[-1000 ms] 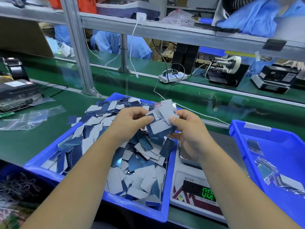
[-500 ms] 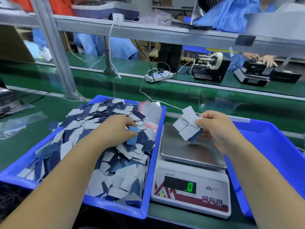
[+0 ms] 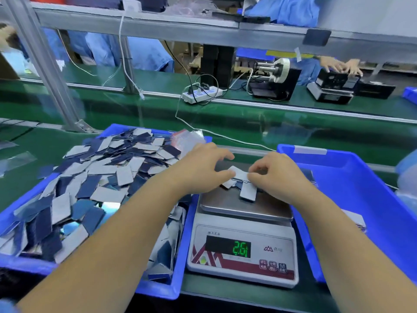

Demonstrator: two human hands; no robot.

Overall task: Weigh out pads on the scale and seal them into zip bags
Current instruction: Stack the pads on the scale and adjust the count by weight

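Observation:
A small pile of grey and blue pads lies on the steel platform of the scale, whose green display shows about 2.6. Both hands are over the platform. My left hand pinches the pile's left edge between thumb and fingers. From the right, the curled fingers of my right hand pinch the same pile. A blue bin on the left is heaped with loose pads. Clear zip bags with a red strip lie at that bin's back right corner.
A second blue bin stands right of the scale with a few filled bags at its edge. A green conveyor belt runs behind, carrying a power strip and a tape dispenser. An aluminium post rises at back left.
My right hand has brought its handful of pads down onto the scale platform. My left hand has left the bin and joined it there. The display went from 0 to about 2.6.

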